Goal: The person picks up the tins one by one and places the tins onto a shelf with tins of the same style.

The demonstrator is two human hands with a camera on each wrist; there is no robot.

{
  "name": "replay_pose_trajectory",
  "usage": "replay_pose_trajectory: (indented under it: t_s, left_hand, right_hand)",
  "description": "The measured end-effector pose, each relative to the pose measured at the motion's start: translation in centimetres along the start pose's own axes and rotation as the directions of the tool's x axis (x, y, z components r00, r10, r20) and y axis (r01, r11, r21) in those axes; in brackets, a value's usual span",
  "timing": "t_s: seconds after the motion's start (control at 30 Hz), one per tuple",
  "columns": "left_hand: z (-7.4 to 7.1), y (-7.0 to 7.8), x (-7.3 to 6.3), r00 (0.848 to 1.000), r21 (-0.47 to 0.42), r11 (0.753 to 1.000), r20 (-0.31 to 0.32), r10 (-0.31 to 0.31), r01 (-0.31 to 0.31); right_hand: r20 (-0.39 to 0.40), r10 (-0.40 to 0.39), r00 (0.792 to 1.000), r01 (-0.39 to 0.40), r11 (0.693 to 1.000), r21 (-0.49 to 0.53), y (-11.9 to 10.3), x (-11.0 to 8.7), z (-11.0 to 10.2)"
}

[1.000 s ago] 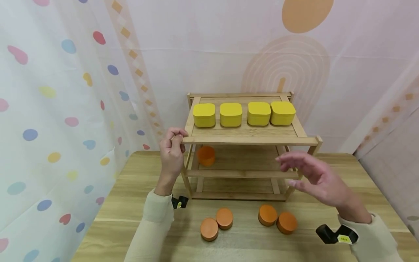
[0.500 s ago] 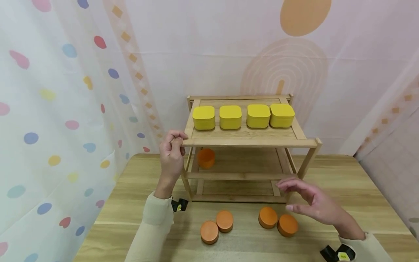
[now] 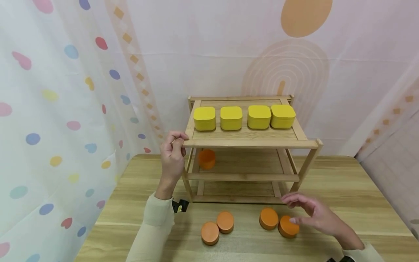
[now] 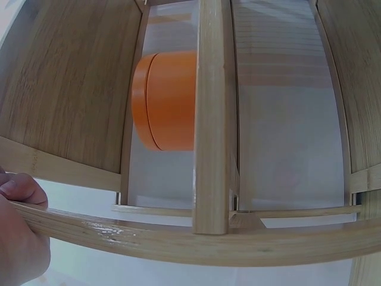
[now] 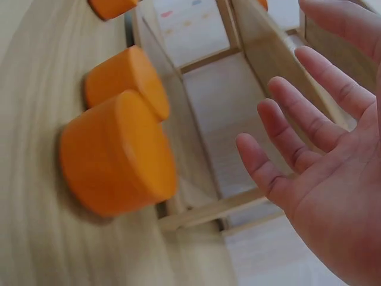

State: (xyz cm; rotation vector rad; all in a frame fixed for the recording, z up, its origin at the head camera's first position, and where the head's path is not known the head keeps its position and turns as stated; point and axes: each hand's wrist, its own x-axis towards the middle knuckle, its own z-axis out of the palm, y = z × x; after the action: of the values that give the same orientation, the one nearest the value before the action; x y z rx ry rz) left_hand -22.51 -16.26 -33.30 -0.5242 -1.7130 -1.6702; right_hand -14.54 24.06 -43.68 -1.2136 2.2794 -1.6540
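Note:
My left hand (image 3: 173,154) grips the top left front corner of a three-tier wooden shelf rack (image 3: 248,143); its curled fingers (image 4: 24,189) also show on the wood in the left wrist view. Over the table, just above the rightmost orange round tin (image 3: 288,227), my right hand (image 3: 319,215) is held with its fingers spread and nothing in it. A second orange tin (image 3: 268,219) stands right beside that one. In the right wrist view, a gap separates the fingers from the nearer tin (image 5: 116,158). Another orange tin (image 4: 169,101) sits on the middle tier, at its left end.
Several yellow square tins with rounded corners (image 3: 231,118) stand in a row on the top tier. Two more orange tins (image 3: 210,233) stand on the wooden table (image 3: 131,214) in front of the rack's left half. A patterned curtain (image 3: 209,54) hangs behind and to the left.
My right hand has come down from beside the middle tier to just above the rightmost orange tin. My left hand keeps its grip on the rack corner, and the tins have not moved.

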Motion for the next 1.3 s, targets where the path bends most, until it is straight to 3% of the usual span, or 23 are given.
replay_pose_trajectory:
  t_s: [0.63,0.77,1.07,1.3]
  left_hand:
    - [0.1,0.0,0.0,1.000,-0.001,1.000,0.002,-0.001,0.001]
    - [0.0,0.0,0.0,1.000,-0.001,1.000,0.004,-0.001,0.001]
    - [-0.1,-0.2,0.0,1.000,-0.016,1.000,0.003,-0.002,0.002]
    - [-0.2,-0.3,0.0,1.000,-0.003,1.000,0.002,0.005,-0.005]
  right_hand:
    - [0.038,0.084,0.996,-0.086,0.994,0.061,2.8,-2.4,0.5]
    - [0.072,0.103,0.992,-0.112,0.984,0.140,3.3,-2.7,0.4]
    - [0.159,0.135,0.978,-0.178,0.936,0.303,4.5,-3.3,0.5]
    - [0.249,0.153,0.956,-0.252,0.861,0.442,5.5,-3.4,0.7]
